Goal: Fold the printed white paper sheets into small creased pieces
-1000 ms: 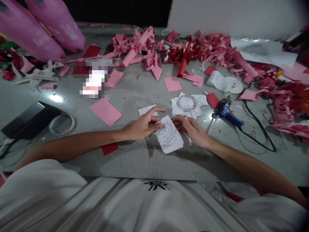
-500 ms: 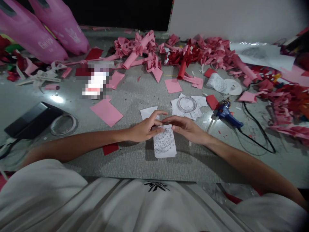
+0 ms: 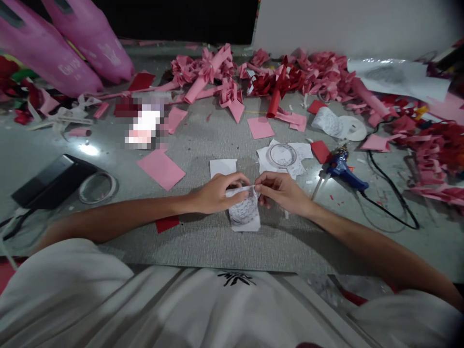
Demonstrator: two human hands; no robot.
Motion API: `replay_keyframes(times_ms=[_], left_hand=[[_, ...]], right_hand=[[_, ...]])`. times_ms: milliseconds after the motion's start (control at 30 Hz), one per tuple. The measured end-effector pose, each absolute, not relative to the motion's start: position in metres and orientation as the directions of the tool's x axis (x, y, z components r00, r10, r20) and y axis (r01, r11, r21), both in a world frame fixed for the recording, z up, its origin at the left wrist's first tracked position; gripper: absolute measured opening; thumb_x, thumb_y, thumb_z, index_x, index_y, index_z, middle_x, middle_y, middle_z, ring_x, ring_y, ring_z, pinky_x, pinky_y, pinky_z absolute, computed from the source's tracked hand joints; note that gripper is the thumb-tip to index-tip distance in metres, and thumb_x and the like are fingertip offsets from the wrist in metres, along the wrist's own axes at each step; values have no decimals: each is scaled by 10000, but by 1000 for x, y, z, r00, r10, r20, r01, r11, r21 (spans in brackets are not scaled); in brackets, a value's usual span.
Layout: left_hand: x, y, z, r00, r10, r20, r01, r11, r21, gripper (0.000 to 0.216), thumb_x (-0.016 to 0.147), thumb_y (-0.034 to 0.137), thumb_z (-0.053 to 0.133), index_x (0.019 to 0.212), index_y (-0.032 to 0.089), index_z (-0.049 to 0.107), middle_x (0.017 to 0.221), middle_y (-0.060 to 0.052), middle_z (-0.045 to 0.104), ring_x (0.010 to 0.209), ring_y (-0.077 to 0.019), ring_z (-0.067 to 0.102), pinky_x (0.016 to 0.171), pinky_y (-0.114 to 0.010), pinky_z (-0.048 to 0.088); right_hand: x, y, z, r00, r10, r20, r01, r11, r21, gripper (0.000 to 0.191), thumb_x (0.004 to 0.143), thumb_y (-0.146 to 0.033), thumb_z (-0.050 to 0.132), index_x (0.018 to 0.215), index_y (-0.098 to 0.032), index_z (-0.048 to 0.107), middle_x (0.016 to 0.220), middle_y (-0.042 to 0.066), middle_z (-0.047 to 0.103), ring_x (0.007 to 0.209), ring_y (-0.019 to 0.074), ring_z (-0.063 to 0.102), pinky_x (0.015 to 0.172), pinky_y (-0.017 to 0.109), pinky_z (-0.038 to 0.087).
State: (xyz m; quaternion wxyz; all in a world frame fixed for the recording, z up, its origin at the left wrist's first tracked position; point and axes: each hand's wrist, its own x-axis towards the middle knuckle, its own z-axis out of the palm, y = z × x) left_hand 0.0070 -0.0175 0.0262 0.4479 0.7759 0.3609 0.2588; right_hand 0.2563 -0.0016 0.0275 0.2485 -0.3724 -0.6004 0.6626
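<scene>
A small white paper printed with a dark round pattern (image 3: 245, 212) is held just above the grey mat (image 3: 217, 241), its top edge curled. My left hand (image 3: 216, 193) pinches that top edge from the left. My right hand (image 3: 282, 192) pinches it from the right, fingertips almost meeting the left ones. A blank white slip (image 3: 223, 167) lies just beyond my left hand. A red paper scrap (image 3: 166, 224) sits under my left forearm.
A blue glue gun (image 3: 342, 169) with a black cord lies to the right. Printed cut-outs under a clear ring (image 3: 282, 155) sit ahead. Pink paper squares (image 3: 160, 168), heaps of pink and red folded strips (image 3: 290, 72), a tape ring (image 3: 97, 187) and a black case (image 3: 50, 181) surround the mat.
The printed paper was turned from slanting to upright and pulled in, and both hands closed onto its top edge, which now curls over.
</scene>
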Motion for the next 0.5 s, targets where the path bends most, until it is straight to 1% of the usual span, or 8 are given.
replay_keyframes(times_ms=[100,167,233,267,400,500], left_hand=[[12,-18,30,581,811,68,368,-337,867,316,1015,480,643,1121,187,699,860,-13,710,760,-152,644,722,-264,452],[14,-17,31,591,805,62,378,-343,860,301,1019,464,634,1007,174,715,813,-3,695,734,-140,620,696,-252,430],[15,-16,31,598,800,59,377,-346,859,325,1018,452,630,887,163,704,751,8,667,691,-124,582,654,-238,396],[15,-15,31,602,797,57,371,-343,863,338,1017,450,629,857,160,698,730,12,656,673,-117,564,635,-232,383],[14,-14,30,634,771,65,330,-345,878,341,1033,400,601,831,154,723,692,16,641,634,-100,514,595,-216,354],[14,-16,27,635,768,82,311,-352,883,323,1029,365,609,839,154,762,680,11,663,606,-94,498,575,-210,345]], right_hand=[[249,-11,27,-575,800,-174,134,-118,-984,331,939,-525,751,963,-201,685,656,-11,712,507,133,649,486,255,555],[245,-17,26,-558,814,-161,142,-97,-985,299,955,-500,732,962,-204,685,658,-15,704,508,132,648,476,252,555],[243,-20,24,-542,825,-159,149,-92,-985,268,946,-469,743,953,-209,679,654,-22,693,506,132,644,459,246,552],[243,-21,23,-536,829,-160,148,-94,-985,254,937,-454,753,946,-213,674,651,-27,685,508,134,644,449,244,549],[243,-22,19,-538,827,-164,140,-104,-985,197,924,-397,756,922,-222,665,643,-38,668,510,138,645,435,244,544],[243,-21,18,-557,813,-170,125,-121,-985,196,914,-385,770,901,-217,670,661,-31,679,533,139,669,470,245,558]])
